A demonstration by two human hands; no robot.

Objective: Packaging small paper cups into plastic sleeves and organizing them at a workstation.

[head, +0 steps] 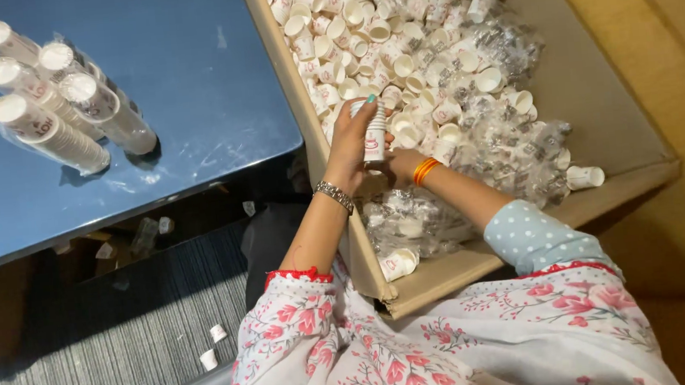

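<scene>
The right hand (400,163) at the centre is mostly hidden behind the short stack of paper cups (374,136) and the left hand (352,142), so its grip cannot be told; the cardboard box (599,104) runs off the edge at 12 o'clock; the print on the loose cups (397,56) is too small to read; the plastic wrappers (512,145) towards 3 o'clock blur together; the blue table (183,74) is cut off at 9 o'clock.

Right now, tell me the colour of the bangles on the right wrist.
Orange bangles, clearest in the head view.
</scene>
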